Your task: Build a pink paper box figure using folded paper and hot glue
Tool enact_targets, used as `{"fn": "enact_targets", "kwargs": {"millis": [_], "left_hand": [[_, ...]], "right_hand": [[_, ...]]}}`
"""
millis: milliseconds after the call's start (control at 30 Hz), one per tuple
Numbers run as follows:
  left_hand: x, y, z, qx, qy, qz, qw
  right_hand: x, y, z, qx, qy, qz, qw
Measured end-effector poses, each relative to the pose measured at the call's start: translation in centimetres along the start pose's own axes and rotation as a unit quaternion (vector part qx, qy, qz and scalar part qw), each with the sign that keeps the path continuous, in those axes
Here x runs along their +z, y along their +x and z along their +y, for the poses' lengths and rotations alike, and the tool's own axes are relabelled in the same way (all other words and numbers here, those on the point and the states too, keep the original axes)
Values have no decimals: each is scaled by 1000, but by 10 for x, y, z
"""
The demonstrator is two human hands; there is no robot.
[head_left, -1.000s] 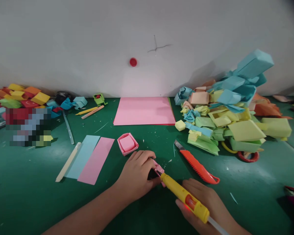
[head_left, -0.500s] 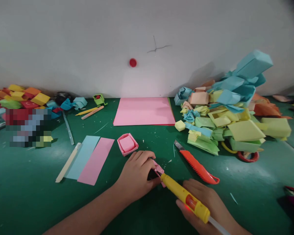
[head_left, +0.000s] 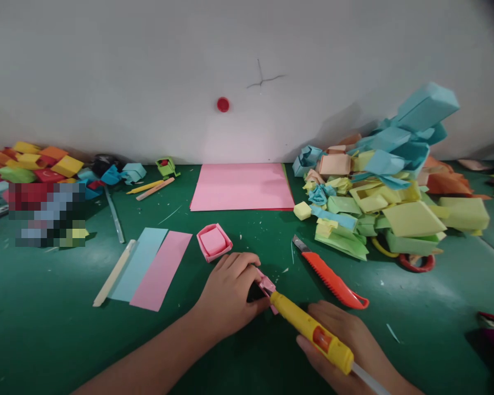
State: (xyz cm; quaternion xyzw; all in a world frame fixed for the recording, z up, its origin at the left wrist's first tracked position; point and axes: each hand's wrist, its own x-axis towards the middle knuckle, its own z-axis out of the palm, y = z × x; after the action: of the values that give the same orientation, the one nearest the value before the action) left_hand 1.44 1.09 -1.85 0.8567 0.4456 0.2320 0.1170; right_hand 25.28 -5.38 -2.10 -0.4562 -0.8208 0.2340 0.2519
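Note:
My left hand is closed around a small folded pink paper piece, partly hidden by the fingers. In my right hand is a yellow hot glue gun, with a clear glue stick poking out of its back end. The nozzle touches or almost touches the pink piece. Just beyond my left hand rests a small pink paper box with a pink block inside. An orange utility knife lies beyond my right hand, its blade towards the wall.
Pink and blue paper strips lie left beside a cream stick. Pink sheets lie by the wall. Folded paper pieces are heaped right and left. Scissors handles show under the right heap.
Both hands, the glue gun and the pink piece hold almost the same position. The red glow under the glue gun is gone.

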Motion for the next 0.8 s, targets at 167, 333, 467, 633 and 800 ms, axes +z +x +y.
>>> {"fn": "enact_targets", "kwargs": {"millis": [167, 333, 467, 633, 800], "left_hand": [[0, 0, 0, -5, -9, 3, 1000], [0, 1, 1, -11, -14, -2, 1000], [-1, 2, 2, -9, -11, 2, 1000], [-2, 2, 3, -13, -6, -2, 1000], [-2, 1, 3, -18, -6, -3, 1000]], "right_hand": [[-2, 0, 0, 0, 7, -3, 1000], [-3, 0, 0, 4, 9, -5, 1000], [-2, -1, 1, 11, 11, -14, 1000], [-3, -1, 1, 17, 16, -15, 1000], [-3, -1, 1, 13, 14, -16, 1000]]}}
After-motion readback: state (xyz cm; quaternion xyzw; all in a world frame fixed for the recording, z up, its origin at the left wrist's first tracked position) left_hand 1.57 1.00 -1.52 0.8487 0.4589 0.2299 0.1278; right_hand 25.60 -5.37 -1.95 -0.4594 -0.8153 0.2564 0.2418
